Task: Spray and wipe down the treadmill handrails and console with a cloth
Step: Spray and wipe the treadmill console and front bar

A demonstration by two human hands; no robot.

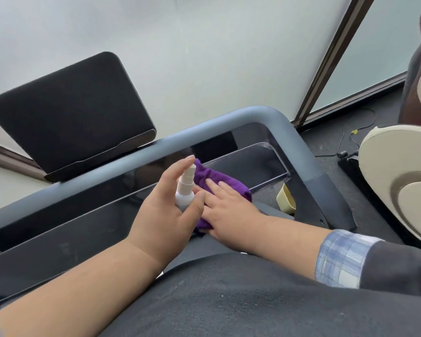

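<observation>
1. Hands first: we see the left hand (167, 210) at frame centre, fingers and thumb curled round a small white plastic spray bottle (185, 188), bottle upright, index finger raised beside the nozzle.
2. Right hand (229, 210) just right of it, fingers straight and spread, pressing flat on a folded purple microfibre cloth (223, 182).
3. Cloth lies on the glossy black treadmill console panel (83, 215), which runs from lower left to centre right.
4. Grey-blue rounded handrail bar (265, 113) frames the console along its far edge and bends down at right centre.
5. Dark rectangular tablet-style screen (71, 117) stands tilted, upper left.
6. Pale yellow plastic piece (286, 198) sits in a recess just right of the cloth; we cannot tell what it is.
7. Plaid blue cuff (343, 259) on the right forearm, lower right.
</observation>
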